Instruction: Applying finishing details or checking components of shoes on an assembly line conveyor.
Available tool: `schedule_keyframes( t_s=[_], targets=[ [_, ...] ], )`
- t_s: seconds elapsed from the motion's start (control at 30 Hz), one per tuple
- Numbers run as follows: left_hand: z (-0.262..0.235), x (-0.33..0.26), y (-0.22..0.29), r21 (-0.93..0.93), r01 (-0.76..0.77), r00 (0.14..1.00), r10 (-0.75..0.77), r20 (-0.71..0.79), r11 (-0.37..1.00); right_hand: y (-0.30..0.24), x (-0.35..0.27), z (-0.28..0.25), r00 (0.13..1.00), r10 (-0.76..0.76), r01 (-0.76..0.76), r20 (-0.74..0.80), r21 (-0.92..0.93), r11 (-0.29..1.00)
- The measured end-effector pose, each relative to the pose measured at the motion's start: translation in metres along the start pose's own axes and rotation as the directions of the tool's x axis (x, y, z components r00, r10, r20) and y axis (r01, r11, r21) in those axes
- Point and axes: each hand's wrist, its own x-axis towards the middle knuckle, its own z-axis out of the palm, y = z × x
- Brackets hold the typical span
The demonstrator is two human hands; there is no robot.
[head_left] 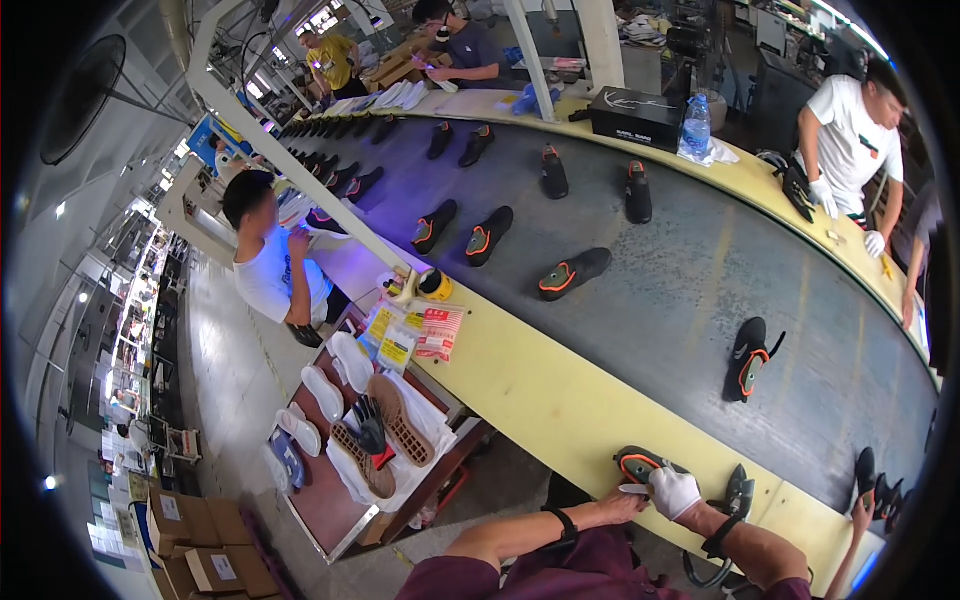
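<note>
Two hands meet at the near edge of the yellow desk (560,400): the bare left hand (622,505) and the white-gloved right hand (674,492), both closed on one shoe (640,466). The left hand's fingers pinch a pale strip at the shoe's heel end, the gloved hand grips just beside it, and the two touch. This shoe is dark grey with a bright orange band round its sole edge, lying on its side on the yellow edge, just short of the dark belt (680,290). Each wrist wears one black band. Right of the gloved hand a second dark shoe (739,490) stands on the same edge, and a further pair (872,487) sits farther right. One shoe (748,358) of the same colours lies alone on the belt beyond, and three more (572,273) lie farther up it, soles showing orange. Left of the desk, a low brown table (325,495) carries two tan soles (398,420), one black glove (368,425) and about four white insoles (322,393). Four other people stand along the line.
</note>
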Motion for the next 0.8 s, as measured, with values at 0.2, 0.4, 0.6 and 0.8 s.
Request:
schedule_keyframes(
  t_s=[0.2, 0.4, 0.6, 0.8],
  targets=[
    [-0.094, -0.004, 0.05, -0.138, 0.203, 0.956, -0.166, 0.243, 0.969, -0.004, 0.0, -0.006, 0.998, 0.056, -0.056, 0.013, -0.024, 0.998],
    [-0.163, -0.009, 0.027, 0.337, -0.066, 0.914, 0.192, -0.356, 0.939, -0.009, 0.0, -0.015, 0.998, 0.055, -0.056, -0.013, -0.027, 0.998],
    [-0.116, 0.036, -0.032, 0.281, -0.313, 0.943, 0.332, -0.02, 0.907, -0.012, 0.012, -0.016, 0.996, 0.092, -0.092, -0.008, -0.015, 0.996],
    [-0.096, 0.044, -0.039, 0.254, -0.309, 0.937, 0.339, -0.083, 0.917, -0.017, 0.015, -0.006, 0.992, 0.119, -0.119, -0.043, 0.001, 0.993]
  ],
)
